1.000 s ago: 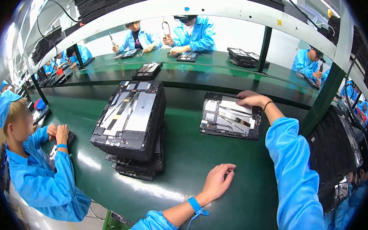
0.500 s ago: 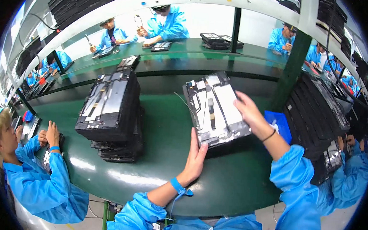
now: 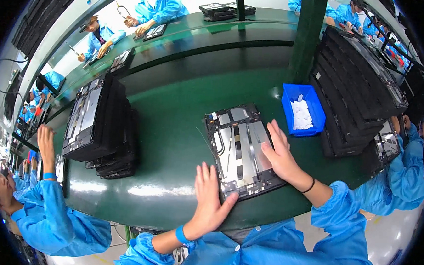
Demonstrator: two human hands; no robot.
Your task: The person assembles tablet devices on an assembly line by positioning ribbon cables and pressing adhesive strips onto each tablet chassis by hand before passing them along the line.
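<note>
An opened tablet-like device (image 3: 242,148), black-edged with silver plates and a dark ribbon strip inside, lies on the green table in front of me. My left hand (image 3: 208,199) is spread flat at its near left corner, thumb against the edge, fingers on or just over the table. My right hand (image 3: 283,158) has its fingers stretched along the device's right side, and the thumb reaches over the silver plate. Neither hand is closed around it. A thin wire (image 3: 205,140) sticks out past the device's left edge.
Black trays with similar devices form a stack (image 3: 97,121) on the left and a taller stack (image 3: 353,96) on the right. A blue bin (image 3: 303,111) of white paper pieces stands beside the right stack. A green post (image 3: 307,41) rises behind. Co-workers in blue sit left, right and across.
The device, raised and tilted in my hands before, has come down onto the table. Both hands have loosened and spread. The view has shifted, bringing the blue bin fully into sight.
</note>
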